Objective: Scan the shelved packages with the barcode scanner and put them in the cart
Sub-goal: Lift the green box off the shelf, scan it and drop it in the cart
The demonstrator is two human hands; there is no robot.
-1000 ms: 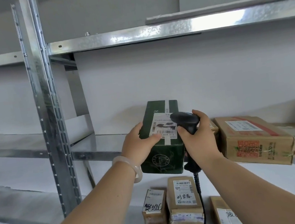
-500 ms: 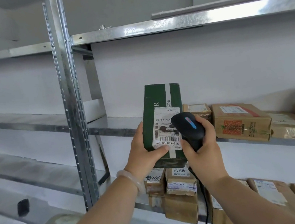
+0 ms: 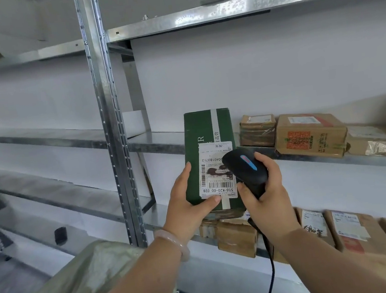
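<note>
Now we hold the green package (image 3: 206,132) upright in the air in front of the middle shelf (image 3: 158,145), its white label (image 3: 215,170) facing us. Its left edge has open room as far as the metal upright (image 3: 110,132); its right edge is crowded by the barcode scanner (image 3: 245,166), whose head overlaps the label's right side. We cannot tell whether the two touch.

Behind and to the right, a small brown stack (image 3: 258,129) and a larger brown box (image 3: 307,137) sit on the middle shelf. More brown parcels (image 3: 237,238) lie on the lower shelf just under the package. A pale green cloth (image 3: 82,281) fills the lower left corner.

Our left grip (image 3: 187,205) is closed around the package's lower left, thumb pressed across the label's bottom edge and a fingertip on the left side. Our right grip (image 3: 265,193) is curled round the scanner's handle, with a finger over the head. The black cable (image 3: 271,270) hangs below that wrist.
</note>
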